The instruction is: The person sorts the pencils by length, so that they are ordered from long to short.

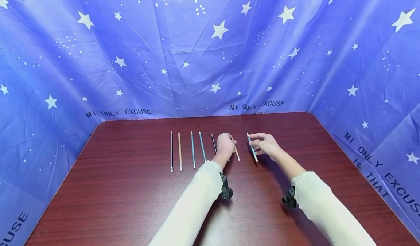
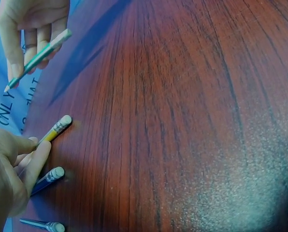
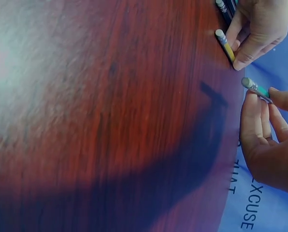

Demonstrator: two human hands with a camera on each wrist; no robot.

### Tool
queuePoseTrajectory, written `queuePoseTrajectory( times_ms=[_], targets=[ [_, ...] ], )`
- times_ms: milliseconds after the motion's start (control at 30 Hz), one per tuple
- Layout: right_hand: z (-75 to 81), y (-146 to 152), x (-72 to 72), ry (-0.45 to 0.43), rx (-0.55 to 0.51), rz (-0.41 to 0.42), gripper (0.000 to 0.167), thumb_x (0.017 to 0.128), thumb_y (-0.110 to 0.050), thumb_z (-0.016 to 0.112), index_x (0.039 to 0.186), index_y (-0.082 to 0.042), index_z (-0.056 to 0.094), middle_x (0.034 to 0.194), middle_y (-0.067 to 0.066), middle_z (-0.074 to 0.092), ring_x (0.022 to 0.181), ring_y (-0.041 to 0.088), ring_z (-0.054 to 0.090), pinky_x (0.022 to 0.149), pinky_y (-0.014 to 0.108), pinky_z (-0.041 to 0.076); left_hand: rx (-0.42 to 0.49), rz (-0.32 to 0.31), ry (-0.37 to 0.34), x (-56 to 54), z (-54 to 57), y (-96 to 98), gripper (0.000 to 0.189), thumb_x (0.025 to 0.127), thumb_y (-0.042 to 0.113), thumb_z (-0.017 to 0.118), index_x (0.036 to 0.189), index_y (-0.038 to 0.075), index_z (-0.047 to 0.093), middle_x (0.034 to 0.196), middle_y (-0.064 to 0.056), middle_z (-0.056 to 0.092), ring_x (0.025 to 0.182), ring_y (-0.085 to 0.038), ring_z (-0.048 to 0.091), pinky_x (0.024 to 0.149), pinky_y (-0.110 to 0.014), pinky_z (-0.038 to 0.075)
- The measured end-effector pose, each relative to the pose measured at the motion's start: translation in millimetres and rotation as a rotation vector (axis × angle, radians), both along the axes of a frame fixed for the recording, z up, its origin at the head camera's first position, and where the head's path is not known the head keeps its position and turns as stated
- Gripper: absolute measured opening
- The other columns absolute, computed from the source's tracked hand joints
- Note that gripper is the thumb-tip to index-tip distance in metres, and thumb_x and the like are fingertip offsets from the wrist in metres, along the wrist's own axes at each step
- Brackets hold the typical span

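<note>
At the right end of a row of pencils, my left hand (image 1: 226,144) pinches a yellow pencil (image 1: 237,153) between thumb and finger. The pencil's white eraser end points toward the near side and lies at the tabletop in the left wrist view. Beside that hand is a dark pencil (image 2: 48,180), its far part hidden by the fingers. Farther right, my right hand (image 1: 267,144) holds a teal pencil (image 1: 252,148) between thumb and fingers. In the left wrist view this teal pencil (image 2: 40,55) hangs above the table, tilted, its shadow apart from it.
Left of the hands lie a black pencil (image 1: 171,151), a yellow pencil (image 1: 179,151), two teal pencils (image 1: 193,149) and another black pencil (image 1: 214,143), side by side with tips away. The dark red wooden table (image 1: 115,187) ends at a starry blue curtain (image 1: 183,56).
</note>
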State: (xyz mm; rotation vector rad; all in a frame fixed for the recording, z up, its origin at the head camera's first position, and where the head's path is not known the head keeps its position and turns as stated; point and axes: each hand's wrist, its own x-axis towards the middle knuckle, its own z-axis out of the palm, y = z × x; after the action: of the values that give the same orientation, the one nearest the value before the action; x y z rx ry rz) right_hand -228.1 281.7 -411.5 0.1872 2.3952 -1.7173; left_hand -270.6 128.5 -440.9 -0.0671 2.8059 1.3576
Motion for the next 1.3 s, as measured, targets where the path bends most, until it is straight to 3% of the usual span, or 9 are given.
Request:
queuePoseTrajectory(
  times_ms=[267,567,733,933,1167,1300],
  targets=[
    [-12.2,-5,-10.2,-0.017,0.006,-0.05,0.044,0.087,-0.005,0.059,0.129,0.006,0.05,0.084,0.003,0.065,0.065,0.009,0.058,0.06,0.025,0.058,-0.001,-0.009,-0.016,-0.3,-2.0,-1.3,0.006,0.083,0.011,0.068,0.082,0.007,0.064,0.073,-0.004,0.069,0.051,-0.013,0.064,0.038,-0.016,0.048],
    [-21.9,-14,-19.0,-0.021,0.001,-0.086,0.042,0.087,-0.004,0.059,0.127,0.005,0.051,0.08,0.003,0.062,0.062,0.008,0.057,0.056,0.022,0.056,-0.03,-0.017,-0.012,-1.2,-1.8,-2.7,0.007,0.084,0.012,0.068,0.08,0.008,0.064,0.075,-0.002,0.067,0.064,-0.016,0.063,0.044,-0.017,0.048],
    [-23.8,-20,-21.5,-0.034,-0.005,-0.097,0.041,0.087,-0.003,0.058,0.127,0.005,0.051,0.076,0.0,0.06,0.06,0.007,0.056,0.054,0.022,0.056,-0.024,-0.019,-0.03,0.0,-1.3,-2.8,0.008,0.084,0.012,0.067,0.079,0.009,0.063,0.076,-0.001,0.067,0.063,-0.015,0.061,0.043,-0.017,0.048],
    [-27.9,-22,-25.3,-0.029,0.036,-0.094,0.039,0.088,-0.005,0.058,0.125,0.004,0.053,0.083,0.006,0.064,0.063,0.009,0.056,0.056,0.022,0.056,0.009,-0.021,-0.045,0.5,-1.9,-1.5,0.012,0.085,0.01,0.067,0.075,0.01,0.059,0.074,0.0,0.068,0.062,-0.013,0.06,0.04,-0.019,0.049],
    [-30.2,-23,-27.3,-0.014,0.07,-0.099,0.038,0.088,-0.005,0.059,0.125,0.004,0.054,0.08,0.007,0.063,0.062,0.01,0.056,0.054,0.023,0.056,-0.076,-0.036,0.012,-1.5,-2.6,-1.4,0.012,0.083,0.014,0.069,0.074,0.011,0.061,0.074,0.001,0.065,0.07,-0.015,0.06,0.055,-0.018,0.049],
    [-30.8,-24,-28.1,-0.002,0.081,-0.098,0.037,0.088,-0.005,0.059,0.124,0.004,0.054,0.079,0.006,0.064,0.06,0.009,0.055,0.051,0.022,0.055,-0.083,-0.043,0.007,-1.9,-2.1,-1.0,0.008,0.084,0.015,0.068,0.08,0.009,0.064,0.078,0.0,0.067,0.076,-0.016,0.062,0.062,-0.021,0.052]
  ],
)
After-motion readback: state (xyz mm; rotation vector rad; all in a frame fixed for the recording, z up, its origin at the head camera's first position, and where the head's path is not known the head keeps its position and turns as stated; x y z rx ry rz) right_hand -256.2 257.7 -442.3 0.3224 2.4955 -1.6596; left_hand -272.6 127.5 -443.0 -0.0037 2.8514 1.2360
